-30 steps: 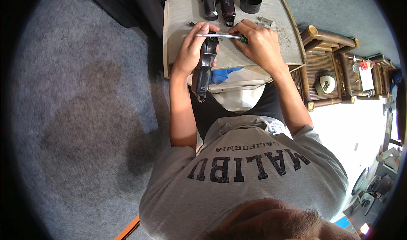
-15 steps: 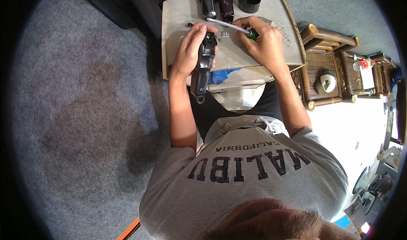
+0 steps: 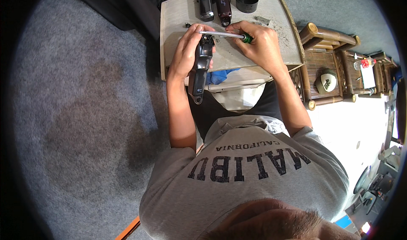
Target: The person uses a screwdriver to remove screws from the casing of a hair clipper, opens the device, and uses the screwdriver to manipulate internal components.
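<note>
Over the near left part of a small light wooden table (image 3: 237, 55), my left hand (image 3: 186, 49) is closed around a black hair clipper (image 3: 200, 72). The clipper's head points away from me, and the hanging loop at its other end points toward me. My right hand (image 3: 263, 44) grips a screwdriver (image 3: 229, 34) by its green handle. The metal shaft reaches left across the top of the clipper's head, its tip by my left fingertips. Whether the tip touches the clipper I cannot tell. Small loose parts lie on the table between my hands, partly hidden by the shaft.
At the table's far side lie a grey clipper (image 3: 205, 4) and a dark red clipper (image 3: 223, 4), beside a round black container (image 3: 247, 1). A small metal piece (image 3: 262, 19) rests near hair clippings. Blue cloth (image 3: 220, 76) shows below the near edge. A cap (image 3: 326, 82) sits on bamboo furniture at right.
The screwdriver has swung nearer level, and its tip has moved left and toward me, over the clipper's head. My left hand and the clipper have shifted slightly left.
</note>
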Demonstrator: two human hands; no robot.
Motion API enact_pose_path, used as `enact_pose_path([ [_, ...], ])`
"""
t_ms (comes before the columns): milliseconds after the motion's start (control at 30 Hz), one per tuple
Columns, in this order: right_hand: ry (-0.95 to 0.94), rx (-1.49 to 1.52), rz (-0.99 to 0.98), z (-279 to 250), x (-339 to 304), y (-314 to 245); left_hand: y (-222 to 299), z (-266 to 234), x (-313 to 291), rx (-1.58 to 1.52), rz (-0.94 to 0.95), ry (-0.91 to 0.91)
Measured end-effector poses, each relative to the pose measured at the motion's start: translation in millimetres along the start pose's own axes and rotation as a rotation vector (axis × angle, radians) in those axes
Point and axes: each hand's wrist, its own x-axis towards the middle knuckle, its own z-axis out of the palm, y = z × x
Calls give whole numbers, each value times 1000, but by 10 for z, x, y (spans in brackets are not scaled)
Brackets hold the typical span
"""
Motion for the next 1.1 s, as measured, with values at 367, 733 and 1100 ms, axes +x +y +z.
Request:
enact_pose_path([
  [367,-41,158,19,65,68,-57,-26,-12,7,-1,-17,31],
  [733,-74,137,-40,179,62,-104,-21,-8,14,2,-2,15],
  [1100,-57,193,-95,154,50,-135,20,26,6,17,-13,37],
])
